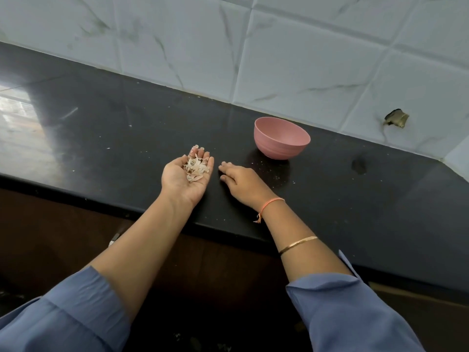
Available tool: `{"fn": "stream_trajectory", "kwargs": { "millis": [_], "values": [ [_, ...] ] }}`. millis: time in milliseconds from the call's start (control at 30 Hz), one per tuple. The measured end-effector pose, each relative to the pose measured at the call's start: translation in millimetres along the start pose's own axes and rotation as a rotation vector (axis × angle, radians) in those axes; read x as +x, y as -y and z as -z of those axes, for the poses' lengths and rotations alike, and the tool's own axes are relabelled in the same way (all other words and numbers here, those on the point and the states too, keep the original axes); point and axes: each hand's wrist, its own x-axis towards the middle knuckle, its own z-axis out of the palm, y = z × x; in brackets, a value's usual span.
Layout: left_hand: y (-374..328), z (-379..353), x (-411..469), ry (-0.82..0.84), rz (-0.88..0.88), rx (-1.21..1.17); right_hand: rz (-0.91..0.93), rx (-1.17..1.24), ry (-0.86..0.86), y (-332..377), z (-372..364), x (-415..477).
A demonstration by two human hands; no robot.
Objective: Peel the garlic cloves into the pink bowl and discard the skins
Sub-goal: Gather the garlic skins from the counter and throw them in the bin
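Several papery garlic skins (195,168), pale, thin and curled, heaped loosely in cupped left hand (177,185). Palm up over black countertop (114,138), fingers relaxed, not clenched. Right hand (239,180) just beside, palm down, fingertips touching countertop, holding nothing. Pink bowl (281,146) nearby, upright, toward tiled wall (304,59) — contents hidden.

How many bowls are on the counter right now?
1. The pink bowl stands upright on the black counter near the tiled wall, beyond and right of the right hand. None look hidden.
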Motion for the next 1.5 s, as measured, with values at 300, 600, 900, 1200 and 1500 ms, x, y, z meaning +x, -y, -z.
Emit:
{"fn": "stream_trajectory", "kwargs": {
  "millis": [300,600,900,1200,1500],
  "values": [
    [5,0,-6,0.003,0.033,-0.022,-0.145,-0.315,0.050,-11,21,-32],
    [22,-4,-9,-0.015,0.078,-0.018,-0.209,-0.589,0.032,22,27,-62],
    [35,-5,-13,-0.005,0.120,0.061,-0.435,1.219,-0.190,5,63,-47],
    [36,-4,-11,0.063,0.169,0.013,-0.265,0.541,-0.023,52,81,-16],
    [33,-2,-9,0.066,0.171,-0.031,-0.123,0.054,-0.108,62,75,-18]
  ]
}}
